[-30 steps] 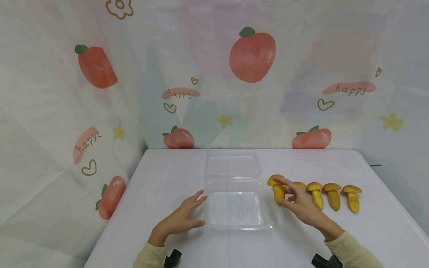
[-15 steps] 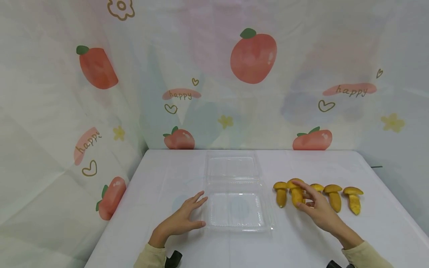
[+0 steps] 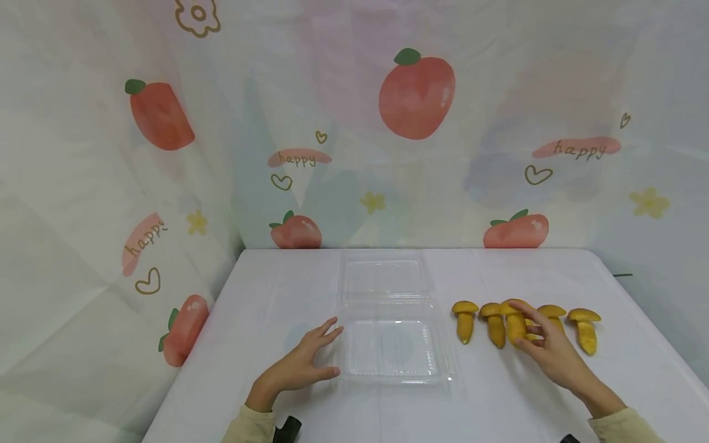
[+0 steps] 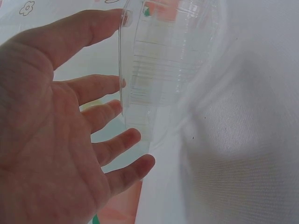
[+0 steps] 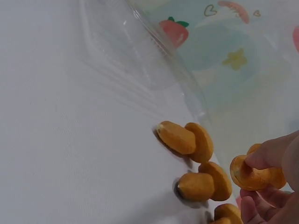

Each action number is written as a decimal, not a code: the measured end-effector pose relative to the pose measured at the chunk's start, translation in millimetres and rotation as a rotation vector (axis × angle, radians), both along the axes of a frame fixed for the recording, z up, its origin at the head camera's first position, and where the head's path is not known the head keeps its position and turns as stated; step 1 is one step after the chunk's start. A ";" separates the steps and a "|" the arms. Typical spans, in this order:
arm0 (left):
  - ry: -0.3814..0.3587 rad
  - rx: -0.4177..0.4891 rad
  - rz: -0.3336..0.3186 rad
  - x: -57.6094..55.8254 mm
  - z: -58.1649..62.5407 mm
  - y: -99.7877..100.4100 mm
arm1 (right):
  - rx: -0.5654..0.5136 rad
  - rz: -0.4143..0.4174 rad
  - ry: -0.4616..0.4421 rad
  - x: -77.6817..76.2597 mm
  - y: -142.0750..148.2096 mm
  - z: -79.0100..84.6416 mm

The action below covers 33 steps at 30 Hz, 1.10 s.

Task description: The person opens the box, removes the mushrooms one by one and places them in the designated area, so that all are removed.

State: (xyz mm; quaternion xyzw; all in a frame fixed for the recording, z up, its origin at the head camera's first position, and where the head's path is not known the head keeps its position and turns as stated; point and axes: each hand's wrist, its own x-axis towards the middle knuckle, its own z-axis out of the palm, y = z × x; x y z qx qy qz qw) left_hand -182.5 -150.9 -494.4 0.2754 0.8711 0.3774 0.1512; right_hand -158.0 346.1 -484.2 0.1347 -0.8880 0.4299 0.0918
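My right hand [image 3: 556, 357] pinches a yellow-brown mushroom [image 3: 516, 327] between thumb and fingers, raised over the row on the table. In the right wrist view this mushroom [image 5: 250, 176] hangs beside the row. Several like it lie side by side, caps to the back: one at the left end [image 3: 464, 326], one next to it [image 3: 495, 329], one at the right end [image 3: 586, 335]. Another is mostly hidden behind my fingers. My left hand [image 3: 299, 363] spreads its fingers at the left edge of an open clear plastic box [image 3: 390, 376], fingertips [image 4: 120, 84] right at its rim.
The box's hinged lid [image 3: 383, 277] lies folded back toward the rear of the white table [image 3: 266, 277]. A cloth wall [image 3: 354, 92] printed with fruit stands behind and to the left. Dark wrist gear [image 3: 287, 429] sits below the left hand.
My right hand has moved right along the row with the mushroom in its grip, uncovering the mushrooms at the left end. The left hand and the box have stayed in place.
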 end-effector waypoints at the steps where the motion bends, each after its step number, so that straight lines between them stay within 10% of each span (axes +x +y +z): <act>1: -0.001 0.001 0.000 0.1 0.0 0.2 | 0.004 -0.006 0.004 0.1 2.5 -0.9; 21: 0.018 -0.015 -0.006 0.4 0.7 -1.2 | 0.192 -0.181 -0.056 5.7 47.4 4.8; 33: 0.011 -0.011 -0.010 1.2 3.8 -0.3 | 0.127 -0.188 0.049 7.8 74.3 -1.0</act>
